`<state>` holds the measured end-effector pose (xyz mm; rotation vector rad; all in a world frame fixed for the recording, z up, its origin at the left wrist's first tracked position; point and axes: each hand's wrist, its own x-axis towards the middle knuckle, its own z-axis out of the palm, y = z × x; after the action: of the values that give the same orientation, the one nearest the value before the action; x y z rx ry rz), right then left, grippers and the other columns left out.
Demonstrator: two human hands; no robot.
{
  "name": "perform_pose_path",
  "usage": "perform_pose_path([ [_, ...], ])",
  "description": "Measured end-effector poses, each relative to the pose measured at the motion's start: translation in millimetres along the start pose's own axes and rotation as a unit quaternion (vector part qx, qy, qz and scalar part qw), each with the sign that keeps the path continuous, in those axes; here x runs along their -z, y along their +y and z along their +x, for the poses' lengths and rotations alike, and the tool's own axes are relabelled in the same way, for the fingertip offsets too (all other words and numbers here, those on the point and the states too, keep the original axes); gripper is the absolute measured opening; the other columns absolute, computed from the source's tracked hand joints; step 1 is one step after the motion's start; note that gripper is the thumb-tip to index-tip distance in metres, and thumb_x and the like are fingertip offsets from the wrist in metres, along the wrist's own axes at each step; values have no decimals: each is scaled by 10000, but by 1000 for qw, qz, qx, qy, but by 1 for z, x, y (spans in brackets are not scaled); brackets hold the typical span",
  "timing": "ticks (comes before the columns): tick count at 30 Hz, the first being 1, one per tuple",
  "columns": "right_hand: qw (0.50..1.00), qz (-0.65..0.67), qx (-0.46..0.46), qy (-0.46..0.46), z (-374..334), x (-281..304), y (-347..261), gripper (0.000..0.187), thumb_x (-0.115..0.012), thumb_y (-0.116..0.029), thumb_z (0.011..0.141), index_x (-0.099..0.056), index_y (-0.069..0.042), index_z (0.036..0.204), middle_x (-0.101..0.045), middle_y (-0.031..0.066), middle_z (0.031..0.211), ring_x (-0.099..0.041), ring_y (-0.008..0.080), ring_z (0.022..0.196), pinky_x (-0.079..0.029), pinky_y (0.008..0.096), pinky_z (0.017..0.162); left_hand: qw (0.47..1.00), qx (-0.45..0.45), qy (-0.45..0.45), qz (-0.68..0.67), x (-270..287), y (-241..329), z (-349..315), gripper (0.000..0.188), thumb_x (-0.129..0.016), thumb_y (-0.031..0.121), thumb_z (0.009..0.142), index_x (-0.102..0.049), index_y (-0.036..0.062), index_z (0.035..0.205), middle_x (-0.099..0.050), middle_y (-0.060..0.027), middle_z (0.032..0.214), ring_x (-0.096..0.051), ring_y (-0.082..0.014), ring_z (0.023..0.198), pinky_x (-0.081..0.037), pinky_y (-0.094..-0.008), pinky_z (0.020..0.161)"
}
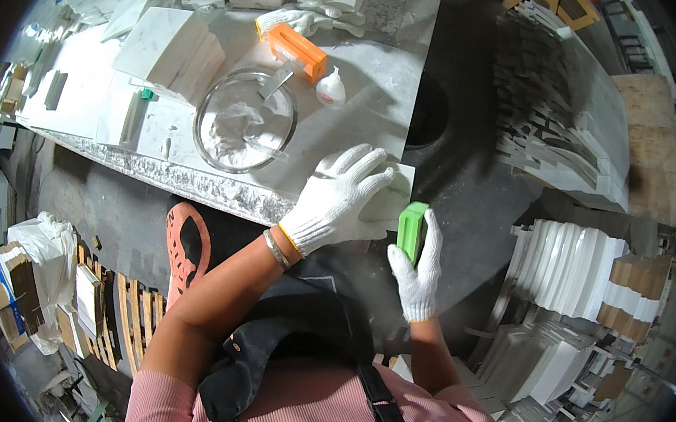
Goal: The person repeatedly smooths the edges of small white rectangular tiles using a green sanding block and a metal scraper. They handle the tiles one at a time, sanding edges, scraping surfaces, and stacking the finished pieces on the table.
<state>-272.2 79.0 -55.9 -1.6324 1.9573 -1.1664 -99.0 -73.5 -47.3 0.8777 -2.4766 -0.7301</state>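
My left hand [339, 199], in a white knitted glove, lies with its fingers stretched out over a pale marble tile [400, 188] at the table's right front corner. Part of the tile is hidden under the palm. Just beyond the table edge, my right hand [419, 278], gloved the same way, grips a green rectangular block [410, 227] between thumb and fingers. The block is upright and apart from the tile. Behind my left hand stands a round clear bowl [200, 118] with a crumpled whitish thing inside. A flat metal blade [277, 79] rests over its far rim.
On the table [374, 69] are an orange box [296, 50], a small white squeeze bottle [332, 90], spare gloves [310, 22] and stacked marble tiles [171, 48]. Stone slabs [568, 110] and white panels [566, 267] stand to the right. Wooden pallets [132, 317] lie at the lower left.
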Motion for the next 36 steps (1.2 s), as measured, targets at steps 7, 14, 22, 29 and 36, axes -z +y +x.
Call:
perform_pose_path([
  [7, 989, 126, -69, 33, 130, -27, 26, 663, -725, -201, 944, -453, -25, 1523, -597, 157, 1359, -590, 244, 1197, -473, 358, 1039, 999, -33, -34, -5, 6, -11, 4, 760, -862, 456, 668, -652, 148, 1330, -451, -120, 1565, -387, -369, 1471, -360, -516, 1158],
  [14, 814, 534, -225, -29, 113, -6, 55, 581, -669, -266, 981, -483, -69, 1495, -656, 128, 1305, -696, 219, 1056, -589, 342, 848, 997, -39, -69, -5, 35, -13, -4, 502, -833, 335, 730, -755, 178, 1200, -411, -103, 1617, -383, -420, 1472, -397, -515, 1146],
  [22, 794, 566, -220, 27, 60, -13, 39, 622, -639, -211, 982, -428, -5, 1530, -593, 148, 1431, -592, 258, 1304, -447, 386, 1116, 996, 55, 30, 68, 10, 2, -6, 966, -860, 473, 661, -518, 37, 1452, -435, -246, 1544, -439, -451, 1403, -356, -552, 1154],
  [29, 743, 611, -274, 1, 9, 7, 33, 643, -644, -226, 962, -422, -34, 1534, -604, 141, 1405, -619, 244, 1243, -491, 378, 1053, 999, -27, -6, 45, 9, -8, -5, 948, -860, 459, 659, -522, 89, 1465, -418, -209, 1569, -372, -425, 1468, -322, -544, 1187],
  [36, 857, 461, -230, 33, 23, 14, 19, 701, -664, -247, 966, -365, -81, 1578, -614, 124, 1370, -674, 217, 1128, -571, 331, 884, 998, 34, -5, 53, 10, 2, -17, 1005, -874, 468, 627, -507, 53, 1466, -440, -208, 1542, -377, -435, 1451, -299, -582, 1187],
])
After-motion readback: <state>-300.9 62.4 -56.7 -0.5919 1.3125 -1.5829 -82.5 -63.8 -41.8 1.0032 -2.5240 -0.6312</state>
